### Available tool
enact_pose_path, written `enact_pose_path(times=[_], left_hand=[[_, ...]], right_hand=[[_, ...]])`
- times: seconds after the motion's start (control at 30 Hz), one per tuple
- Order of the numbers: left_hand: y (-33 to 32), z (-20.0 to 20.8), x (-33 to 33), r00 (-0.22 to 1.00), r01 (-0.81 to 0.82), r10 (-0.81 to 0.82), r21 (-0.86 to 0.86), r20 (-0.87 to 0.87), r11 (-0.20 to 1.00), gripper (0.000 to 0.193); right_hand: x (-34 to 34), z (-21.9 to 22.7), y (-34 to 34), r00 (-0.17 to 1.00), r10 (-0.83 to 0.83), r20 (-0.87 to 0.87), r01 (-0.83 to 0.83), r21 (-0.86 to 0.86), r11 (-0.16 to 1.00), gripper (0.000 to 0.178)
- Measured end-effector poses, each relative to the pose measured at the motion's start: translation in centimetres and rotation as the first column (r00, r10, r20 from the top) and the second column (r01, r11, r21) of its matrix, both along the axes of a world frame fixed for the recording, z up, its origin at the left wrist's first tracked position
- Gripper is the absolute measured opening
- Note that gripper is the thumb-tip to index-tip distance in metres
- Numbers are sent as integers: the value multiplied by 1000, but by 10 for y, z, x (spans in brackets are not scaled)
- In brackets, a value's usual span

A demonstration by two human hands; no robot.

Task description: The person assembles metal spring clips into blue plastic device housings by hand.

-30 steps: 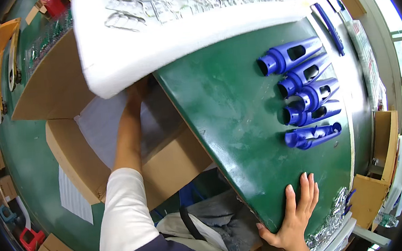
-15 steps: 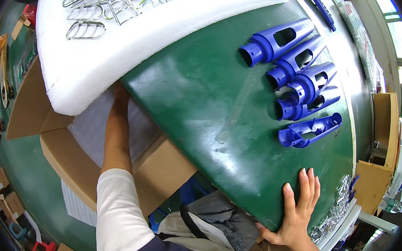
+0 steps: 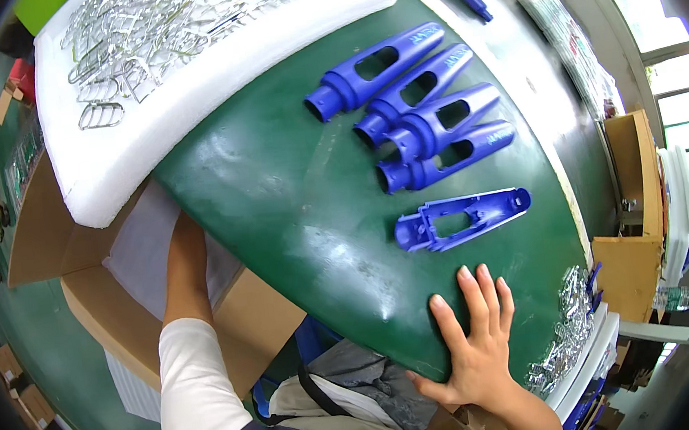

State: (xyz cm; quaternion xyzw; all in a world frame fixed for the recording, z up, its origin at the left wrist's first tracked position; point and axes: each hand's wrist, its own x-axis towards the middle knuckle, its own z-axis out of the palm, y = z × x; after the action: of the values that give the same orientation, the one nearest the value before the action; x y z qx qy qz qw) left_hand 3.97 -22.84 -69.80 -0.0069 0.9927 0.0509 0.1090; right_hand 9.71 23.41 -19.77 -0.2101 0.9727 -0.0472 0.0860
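My left forearm point(image 3: 189, 269) reaches down into an open cardboard box point(image 3: 257, 317) lined with a pale sheet point(image 3: 143, 241). The left hand itself is hidden beneath the table edge, so its fingers and anything in them do not show. Fingers spread, my right hand point(image 3: 480, 355) rests on the green tabletop point(image 3: 276, 180) near its front edge, holding nothing. Just beyond its fingertips lies a blue plastic half-shell point(image 3: 464, 219), hollow side up. Farther back, several blue tubular plastic housings point(image 3: 373, 69) with oval openings lie close together, some overlapping.
A thick white foam slab point(image 3: 124, 173) at the back left carries a heap of bent metal wire clips point(image 3: 157, 43). More small metal pieces point(image 3: 563, 327) are piled along the table's right edge. Past that edge stand wooden boxes point(image 3: 632, 268) and a clear plastic bottle point(image 3: 676, 298).
The view has shifted, so the table and blue parts appear farther left. My right hand stays spread on the tabletop, and my left arm remains down in the box.
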Motion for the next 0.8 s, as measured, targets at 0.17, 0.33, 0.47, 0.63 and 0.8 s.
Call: enact_pose_path(times=[0.17, 0.33, 0.47, 0.63, 0.8], left_hand=[[-4, 57, -137, 1000, -6, 4, -72, -26, 997, 62], [2, 111, -143, 998, -67, 69, -168, 8, 984, 63], [-19, 159, -99, 990, -113, 127, -183, 67, 977, 58], [-15, 274, -25, 973, -154, 106, 234, 205, 960, 35], [3, 414, 104, 889, -449, 193, 705, 415, 549, 22]], right_hand=[[-4, 3, -5, 999, 35, 0, -35, -47, 998, 95], [-2, 8, -3, 1000, 21, -3, -22, -37, 999, 99], [-1, 7, -8, 999, 41, -27, -43, -64, 997, 99], [3, 13, -2, 997, 22, -70, -27, -75, 997, 98], [7, 8, 2, 992, 91, -86, -101, -117, 988, 98]])
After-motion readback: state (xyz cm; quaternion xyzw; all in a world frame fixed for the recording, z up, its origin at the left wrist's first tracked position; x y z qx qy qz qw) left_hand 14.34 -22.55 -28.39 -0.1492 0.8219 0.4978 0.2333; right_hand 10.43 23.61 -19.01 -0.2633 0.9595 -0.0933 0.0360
